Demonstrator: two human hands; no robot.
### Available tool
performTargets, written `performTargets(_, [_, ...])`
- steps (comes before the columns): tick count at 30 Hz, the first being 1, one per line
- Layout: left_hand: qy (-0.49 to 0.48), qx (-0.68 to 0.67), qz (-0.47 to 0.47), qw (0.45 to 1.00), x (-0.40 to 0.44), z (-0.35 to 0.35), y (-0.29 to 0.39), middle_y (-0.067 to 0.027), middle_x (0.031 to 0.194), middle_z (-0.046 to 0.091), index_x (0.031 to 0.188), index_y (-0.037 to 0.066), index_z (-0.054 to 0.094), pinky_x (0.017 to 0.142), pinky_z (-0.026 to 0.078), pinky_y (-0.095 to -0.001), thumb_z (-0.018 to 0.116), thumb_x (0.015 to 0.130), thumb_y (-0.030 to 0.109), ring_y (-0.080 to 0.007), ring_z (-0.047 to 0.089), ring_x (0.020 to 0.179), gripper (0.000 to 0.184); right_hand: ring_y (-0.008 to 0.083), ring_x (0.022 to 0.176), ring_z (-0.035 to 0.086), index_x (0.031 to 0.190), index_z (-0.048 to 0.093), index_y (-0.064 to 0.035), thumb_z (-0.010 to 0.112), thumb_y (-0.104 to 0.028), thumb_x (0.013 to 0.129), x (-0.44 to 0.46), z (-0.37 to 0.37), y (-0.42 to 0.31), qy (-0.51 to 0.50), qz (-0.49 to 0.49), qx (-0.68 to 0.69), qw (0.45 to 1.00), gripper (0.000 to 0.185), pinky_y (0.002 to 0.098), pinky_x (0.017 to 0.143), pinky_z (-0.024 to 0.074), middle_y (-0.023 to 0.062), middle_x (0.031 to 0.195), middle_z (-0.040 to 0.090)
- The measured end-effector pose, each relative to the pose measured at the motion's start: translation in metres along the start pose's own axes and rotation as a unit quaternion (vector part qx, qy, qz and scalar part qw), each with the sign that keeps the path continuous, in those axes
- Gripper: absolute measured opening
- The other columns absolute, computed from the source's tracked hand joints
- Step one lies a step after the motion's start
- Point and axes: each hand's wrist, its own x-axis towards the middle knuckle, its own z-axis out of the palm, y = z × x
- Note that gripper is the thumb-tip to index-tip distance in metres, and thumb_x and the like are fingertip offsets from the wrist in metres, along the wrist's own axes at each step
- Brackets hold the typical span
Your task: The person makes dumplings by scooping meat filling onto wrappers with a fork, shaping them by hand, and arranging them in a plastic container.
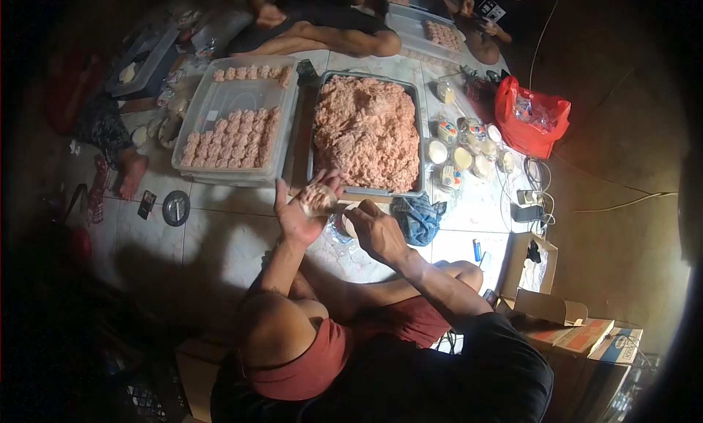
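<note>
My left hand [296, 218] is palm up with its thumb out, just in front of the large tray. A small round piece with pinkish mince [319, 199] rests on its palm and fingers; its edges are blurred. My right hand [379, 236] is to the right of it, fingers pinched together. What it grips is hidden, though something pale shows beside its fingertips. Beyond both hands, a deep grey tray [423, 141] holds a big mound of pinkish mince [370, 130]. Left of that, a clear plastic box [183, 141] contains rows of shaped mince pieces [238, 139].
A crumpled blue cloth [417, 219] lies by my right hand. Round wrapper packs [463, 158] and a red plastic bag [529, 123] are to the right, near cables and cardboard boxes [578, 335]. Other people sit across and left. A dark round dish [176, 208] lies left.
</note>
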Motion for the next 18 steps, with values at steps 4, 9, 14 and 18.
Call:
performTargets(4, [0.047,-0.040,0.038,0.997,-0.012,-0.042,0.019,-0.0251,0.137,0.058,0.138,-0.010,0.046,0.111,0.041,-0.0478,0.038,0.097,0.068,-0.0356,0.051,0.133,0.089,0.0397,0.076,0.067,0.113,0.064,-0.0078,0.057,-0.008,0.091,-0.007,-0.037,-0.006,-0.041,0.017,-0.108,0.993,0.023,0.0489,0.064,0.0542,0.0178,0.096,0.064])
performTargets(9, [0.147,-0.022,-0.035,0.988,-0.013,-0.059,0.016,-0.0277,0.130,0.060,0.130,-0.006,0.051,0.104,0.046,-0.0506,0.045,0.098,0.063,-0.0374,0.060,0.115,0.077,0.0350,0.075,0.070,0.102,0.070,-0.0079,0.053,-0.006,0.088,0.015,-0.090,0.048,0.034,0.163,-0.277,0.946,0.022,0.0464,0.064,0.0563,0.0187,0.099,0.069])
performTargets(14, [0.160,0.196,-0.079,0.964,-0.007,-0.032,-0.014,-0.0267,0.122,0.064,0.125,-0.003,0.053,0.090,0.054,-0.0446,0.041,0.099,0.066,-0.0357,0.067,0.102,0.074,0.0382,0.075,0.069,0.099,0.071,-0.0071,0.052,-0.004,0.087,0.041,-0.058,0.099,-0.003,0.149,-0.288,0.946,0.023,0.0485,0.064,0.0555,0.0195,0.097,0.068])
performTargets(18, [0.062,0.109,-0.122,0.985,0.001,-0.051,-0.015,-0.0265,0.121,0.066,0.123,-0.003,0.056,0.094,0.054,-0.0464,0.043,0.098,0.066,-0.0364,0.067,0.107,0.075,0.0408,0.076,0.066,0.099,0.071,-0.0023,0.056,-0.006,0.090,0.047,-0.073,0.083,0.096,0.091,-0.121,0.984,0.017,0.0480,0.066,0.0527,0.0218,0.091,0.066])
